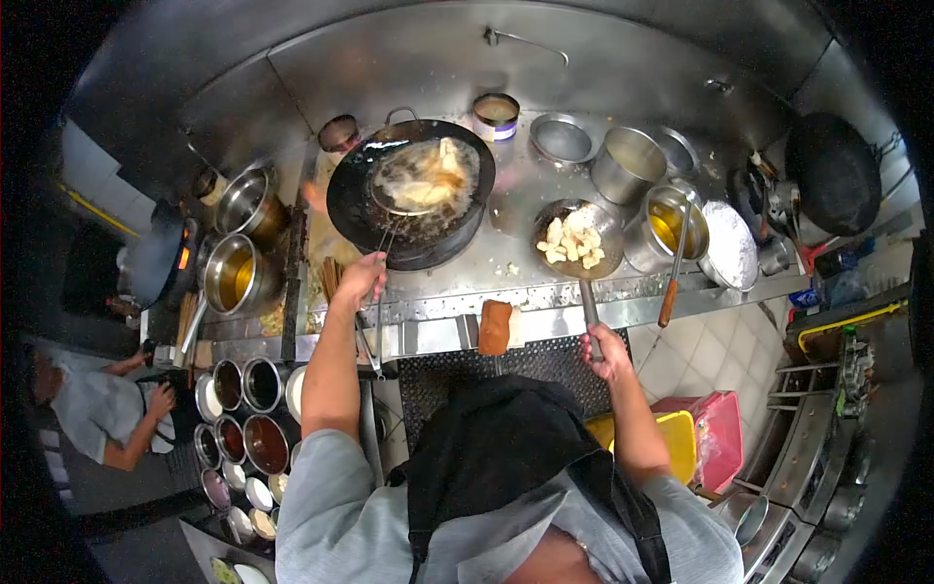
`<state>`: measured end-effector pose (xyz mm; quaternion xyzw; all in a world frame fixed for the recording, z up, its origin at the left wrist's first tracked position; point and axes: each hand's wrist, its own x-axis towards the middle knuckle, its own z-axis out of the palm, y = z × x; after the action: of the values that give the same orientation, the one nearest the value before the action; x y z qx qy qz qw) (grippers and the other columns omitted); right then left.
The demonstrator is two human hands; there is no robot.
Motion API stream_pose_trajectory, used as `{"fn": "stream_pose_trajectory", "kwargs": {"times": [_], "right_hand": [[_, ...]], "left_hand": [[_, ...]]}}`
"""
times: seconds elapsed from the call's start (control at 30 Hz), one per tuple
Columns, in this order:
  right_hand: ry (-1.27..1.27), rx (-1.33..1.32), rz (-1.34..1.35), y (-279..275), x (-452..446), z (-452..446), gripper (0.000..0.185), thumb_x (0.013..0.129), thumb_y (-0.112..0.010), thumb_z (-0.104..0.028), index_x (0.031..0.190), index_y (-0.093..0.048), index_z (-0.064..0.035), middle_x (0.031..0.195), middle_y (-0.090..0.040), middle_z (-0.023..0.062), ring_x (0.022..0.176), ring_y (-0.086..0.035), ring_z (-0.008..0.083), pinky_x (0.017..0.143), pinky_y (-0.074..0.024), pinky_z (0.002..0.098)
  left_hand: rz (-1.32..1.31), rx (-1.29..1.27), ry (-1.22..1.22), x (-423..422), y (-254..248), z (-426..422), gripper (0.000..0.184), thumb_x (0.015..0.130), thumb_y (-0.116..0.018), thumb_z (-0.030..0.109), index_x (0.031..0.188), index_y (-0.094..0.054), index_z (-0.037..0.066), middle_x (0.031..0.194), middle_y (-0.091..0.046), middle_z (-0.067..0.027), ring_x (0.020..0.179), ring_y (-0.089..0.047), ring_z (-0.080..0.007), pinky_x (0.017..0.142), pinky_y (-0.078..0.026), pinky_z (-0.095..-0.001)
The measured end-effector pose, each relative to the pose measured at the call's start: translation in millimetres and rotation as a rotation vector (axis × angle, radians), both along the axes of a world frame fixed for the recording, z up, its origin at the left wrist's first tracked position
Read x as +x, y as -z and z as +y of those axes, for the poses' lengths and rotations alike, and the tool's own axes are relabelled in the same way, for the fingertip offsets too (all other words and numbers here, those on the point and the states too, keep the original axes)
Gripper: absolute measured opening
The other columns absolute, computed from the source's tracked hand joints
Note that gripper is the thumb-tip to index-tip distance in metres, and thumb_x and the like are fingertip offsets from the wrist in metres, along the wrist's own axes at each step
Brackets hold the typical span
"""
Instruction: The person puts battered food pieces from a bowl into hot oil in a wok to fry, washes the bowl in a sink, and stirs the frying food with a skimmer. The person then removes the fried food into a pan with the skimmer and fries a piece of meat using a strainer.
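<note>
My left hand (363, 276) is closed around the thin handle of a skimmer (387, 240). The skimmer's round head lies in the bubbling oil of a large black wok (345, 195), and pale golden food (433, 180) is frying in it. My right hand (607, 352) grips the long handle of a round metal strainer (546, 226), held level over the steel counter. Pale fried chunks (572, 241) rest in that strainer. Whether its bottom is perforated I cannot make out.
Right of the strainer stand a steel pot (628, 161), a pot of yellow oil (666, 229) with a ladle, and a bowl of white powder (728, 243). An orange cloth (495, 326) lies on the counter's edge. Several sauce pots (266, 443) and another person (107, 414) are at left.
</note>
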<state>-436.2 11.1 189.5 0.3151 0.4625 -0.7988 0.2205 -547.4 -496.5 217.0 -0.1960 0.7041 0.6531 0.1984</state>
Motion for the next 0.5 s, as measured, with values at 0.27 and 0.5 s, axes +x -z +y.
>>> {"fn": "stream_pose_trajectory", "kwargs": {"times": [0.27, 0.5], "right_hand": [[-0.024, 0.015, 0.086, -25, 11, -6, 0.012, 0.089, -0.053, -0.013, 0.098, -0.045, -0.0108, 0.066, -0.051, 0.0019, 0.048, -0.048, 0.0119, 0.040, -0.0407, 0.0269], [-0.086, 0.133, 0.127, -44, 6, -13, 0.014, 0.089, -0.053, -0.012, 0.101, -0.048, -0.0088, 0.067, -0.053, 0.0016, 0.044, -0.047, 0.0101, 0.038, -0.0414, 0.0247]], "left_hand": [[0.016, 0.127, 0.037, 4, -8, -1, 0.045, 0.094, -0.047, 0.015, 0.137, -0.036, 0.009, 0.063, -0.048, 0.0006, 0.043, -0.040, -0.0105, 0.039, -0.034, -0.0271], [-0.039, 0.135, 0.140, 31, -11, -19, 0.045, 0.092, -0.048, 0.012, 0.136, -0.038, 0.008, 0.064, -0.048, -0.0003, 0.043, -0.040, -0.0105, 0.039, -0.033, -0.0258]]}}
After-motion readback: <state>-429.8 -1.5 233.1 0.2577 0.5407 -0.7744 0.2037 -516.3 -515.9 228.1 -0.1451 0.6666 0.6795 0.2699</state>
